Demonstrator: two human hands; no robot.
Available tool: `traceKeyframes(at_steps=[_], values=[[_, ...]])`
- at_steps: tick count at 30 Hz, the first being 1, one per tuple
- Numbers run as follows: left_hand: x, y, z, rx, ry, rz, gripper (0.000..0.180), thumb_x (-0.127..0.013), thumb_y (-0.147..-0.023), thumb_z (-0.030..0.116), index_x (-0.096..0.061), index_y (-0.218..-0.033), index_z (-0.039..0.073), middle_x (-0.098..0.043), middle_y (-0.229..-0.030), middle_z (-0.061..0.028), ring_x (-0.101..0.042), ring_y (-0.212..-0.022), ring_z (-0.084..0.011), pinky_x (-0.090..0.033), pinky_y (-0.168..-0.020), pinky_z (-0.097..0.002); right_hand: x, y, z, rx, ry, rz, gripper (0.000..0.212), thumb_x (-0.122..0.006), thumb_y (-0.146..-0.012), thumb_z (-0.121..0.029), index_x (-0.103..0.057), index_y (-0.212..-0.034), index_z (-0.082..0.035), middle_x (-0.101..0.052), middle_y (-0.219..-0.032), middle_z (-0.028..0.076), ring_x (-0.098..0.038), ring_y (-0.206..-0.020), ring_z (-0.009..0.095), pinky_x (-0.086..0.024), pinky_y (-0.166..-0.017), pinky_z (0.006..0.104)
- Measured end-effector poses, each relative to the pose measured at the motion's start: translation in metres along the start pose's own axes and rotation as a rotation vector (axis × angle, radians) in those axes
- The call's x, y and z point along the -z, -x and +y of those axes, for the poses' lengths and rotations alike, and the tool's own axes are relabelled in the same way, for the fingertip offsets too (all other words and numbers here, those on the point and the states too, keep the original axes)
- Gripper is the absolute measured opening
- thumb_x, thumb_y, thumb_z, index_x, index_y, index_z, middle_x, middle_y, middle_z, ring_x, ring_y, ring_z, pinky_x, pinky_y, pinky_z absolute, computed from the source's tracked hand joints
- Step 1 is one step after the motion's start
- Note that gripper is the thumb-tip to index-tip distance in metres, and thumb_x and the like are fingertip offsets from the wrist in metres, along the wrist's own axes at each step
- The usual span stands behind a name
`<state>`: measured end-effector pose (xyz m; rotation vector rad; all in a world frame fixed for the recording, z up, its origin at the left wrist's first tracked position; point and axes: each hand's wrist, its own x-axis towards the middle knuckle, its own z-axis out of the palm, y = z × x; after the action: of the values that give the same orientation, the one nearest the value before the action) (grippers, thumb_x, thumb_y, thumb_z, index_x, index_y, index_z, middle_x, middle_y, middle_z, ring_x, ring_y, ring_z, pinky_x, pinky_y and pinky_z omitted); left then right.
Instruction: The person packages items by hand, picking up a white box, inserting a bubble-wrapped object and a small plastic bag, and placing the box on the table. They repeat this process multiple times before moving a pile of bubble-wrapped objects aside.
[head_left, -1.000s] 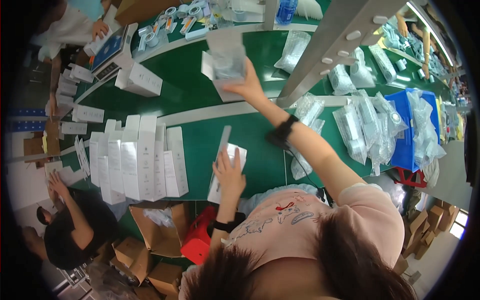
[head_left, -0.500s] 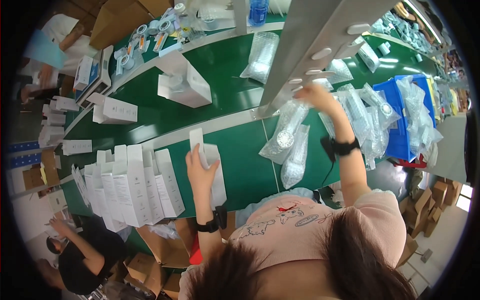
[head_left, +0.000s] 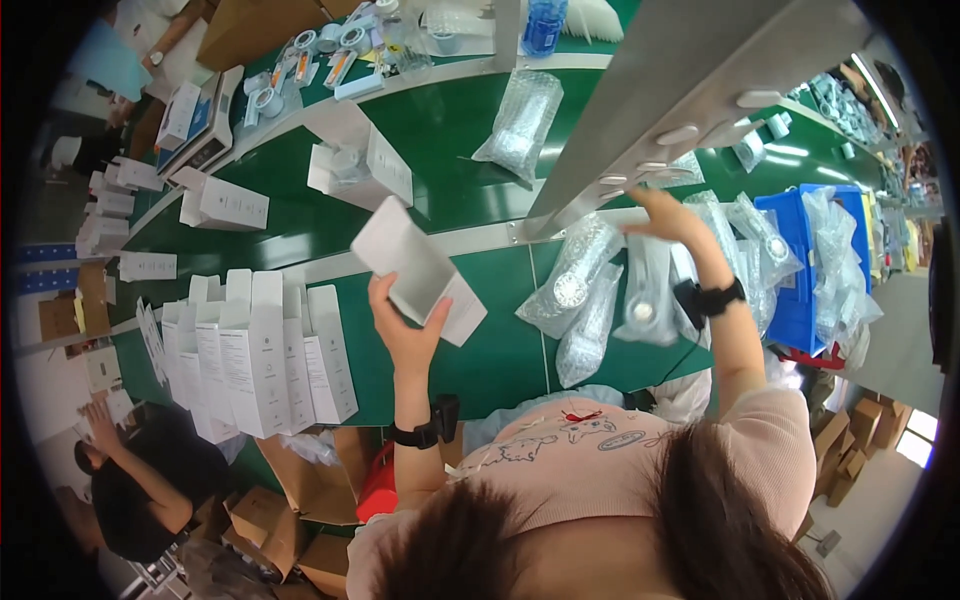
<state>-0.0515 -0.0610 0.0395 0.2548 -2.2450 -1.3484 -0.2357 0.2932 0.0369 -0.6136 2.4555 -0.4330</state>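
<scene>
My left hand (head_left: 408,325) grips an open white carton (head_left: 462,312) by its lower side. The carton is tilted, with its mouth and flap toward the far left. My right hand (head_left: 668,218) is over the bubble-wrapped parts, near the metal post, its thumb and index finger spread apart. Just below its fingers is a clear bubble bag (head_left: 645,300) with a round white end showing; whether they touch is unclear. To the left of that bag lie a bubble-wrapped shower-head-like part (head_left: 570,288) and another wrapped part (head_left: 588,345).
Several white cartons (head_left: 255,370) stand at the left. A wider open carton (head_left: 385,170) and a bubble-wrapped part (head_left: 520,125) sit beyond the rail. A slanting metal post (head_left: 640,130) rises nearby. A blue crate (head_left: 795,290) with wrapped parts is at the right.
My left hand has tipped the carton over, so its inside shows. My right hand has shifted right and nearer. A bubble bag now lies to the left of the pile. The view has shifted slightly.
</scene>
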Motion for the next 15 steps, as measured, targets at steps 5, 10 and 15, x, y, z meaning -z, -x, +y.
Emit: traceKeyframes(at_steps=[5,10,15], values=[[-0.013,0.013,0.006,-0.116,-0.053,-0.065,0.066,-0.079,-0.058,0.017,-0.039,-0.110,0.008,-0.042,-0.118,-0.0208,-0.047,-0.104,-0.0359,-0.041,-0.084,-0.0403,0.040,-0.152,-0.090,-0.339,-0.342,0.130,0.087,-0.054,-0.074,-0.054,-0.017,-0.136,-0.006,-0.050,-0.111,0.028,-0.049,-0.103,0.039,-0.043,-0.086,0.0387],[-0.031,0.020,0.013,-0.128,0.005,-0.147,0.067,-0.080,-0.057,0.018,-0.037,-0.108,0.009,-0.042,-0.118,-0.0216,-0.048,-0.103,-0.0373,-0.042,-0.083,-0.0400,-0.013,-0.255,-0.041,-0.330,-0.200,0.566,0.091,-0.064,-0.071,-0.042,-0.012,-0.136,-0.006,-0.047,-0.116,0.026,-0.051,-0.100,0.037,-0.046,-0.079,0.0398],[-0.026,0.030,0.007,-0.074,-0.017,-0.133,0.065,-0.080,-0.057,0.016,-0.036,-0.105,0.009,-0.041,-0.121,-0.0230,-0.049,-0.102,-0.0383,-0.042,-0.084,-0.0399,-0.027,-0.150,-0.020,0.175,-0.728,0.730,0.075,-0.063,-0.073,-0.030,-0.023,-0.132,-0.006,-0.048,-0.113,0.015,-0.053,-0.094,0.031,-0.047,-0.077,0.0405]])
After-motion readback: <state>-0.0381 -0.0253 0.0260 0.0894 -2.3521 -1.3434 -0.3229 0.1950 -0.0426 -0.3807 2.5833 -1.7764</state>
